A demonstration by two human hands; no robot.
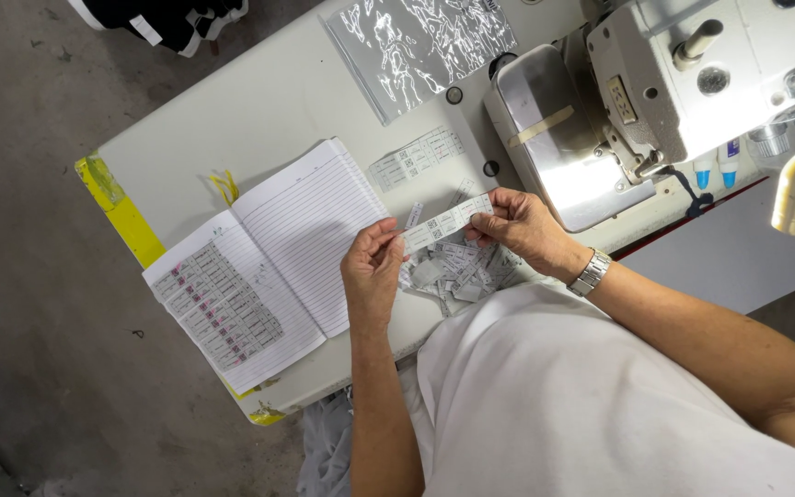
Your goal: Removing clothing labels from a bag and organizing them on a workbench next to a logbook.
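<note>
Toward the left edge of the tabletop [259, 110], an open lined notebook [269, 262] lies flat, its left page filled with rows of small stuck-on labels and its right page bare. Just right of it, near the front edge, the left hand [372, 271] pinches the left end of a narrow white label strip [443, 222] between thumb and fingers. The strip runs up and to the right, held taut above a loose heap of cut labels [457, 267] on the tabletop. The right hand [517, 225], with a metal watch [591, 272] at the wrist, grips the strip's other end, closed on it. Doing this well probably means keeping the strip flat and untwisted, fingers near the label boundaries, so any separation stays clean and the print is not smudged. Another label sheet [416, 156] lies behind the hands; a sewing machine [655, 92] fills the right back corner.
</note>
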